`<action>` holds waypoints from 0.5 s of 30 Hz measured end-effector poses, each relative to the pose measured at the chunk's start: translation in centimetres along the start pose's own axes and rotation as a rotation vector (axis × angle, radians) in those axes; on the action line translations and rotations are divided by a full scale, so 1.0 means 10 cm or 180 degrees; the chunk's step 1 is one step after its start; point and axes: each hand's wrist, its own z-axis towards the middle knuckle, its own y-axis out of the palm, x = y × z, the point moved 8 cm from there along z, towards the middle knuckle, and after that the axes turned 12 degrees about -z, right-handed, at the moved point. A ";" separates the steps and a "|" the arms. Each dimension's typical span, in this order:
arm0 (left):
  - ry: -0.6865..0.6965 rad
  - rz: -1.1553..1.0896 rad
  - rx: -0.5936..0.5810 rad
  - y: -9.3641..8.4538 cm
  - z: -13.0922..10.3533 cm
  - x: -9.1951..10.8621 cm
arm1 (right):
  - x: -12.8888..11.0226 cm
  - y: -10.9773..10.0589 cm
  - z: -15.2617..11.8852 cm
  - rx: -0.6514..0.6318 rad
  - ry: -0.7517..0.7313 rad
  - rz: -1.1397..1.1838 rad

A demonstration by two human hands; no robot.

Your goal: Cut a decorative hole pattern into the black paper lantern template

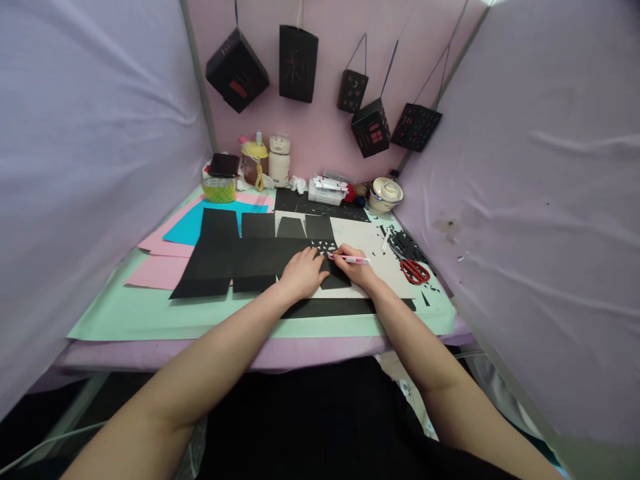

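A large black paper sheet with flaps along its edges lies across a white board. On the sheet's right part rests my left hand, palm down with its fingers spread. Close beside it, my right hand is closed on a pink and white pen-like cutter, which points left. Small cut-out openings show in the black paper just above the two hands. The cutter's tip is too small to make out.
Red-handled scissors and black scraps lie at the right. Blue paper and pink paper are at the left. Behind stand a tape roll, a white bottle and a lidded bowl. Black paper boxes hang above.
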 end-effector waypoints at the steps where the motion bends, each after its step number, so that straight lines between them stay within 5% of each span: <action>1: 0.0002 0.0009 -0.0002 0.00 0.00 0.00 | 0.00 0.00 0.00 0.0002 0.0007 -0.0008; 15: -0.0008 -0.0041 -0.0007 0.01 0.00 -0.01 | -0.03 -0.03 -0.03 -0.0063 0.0156 -0.0112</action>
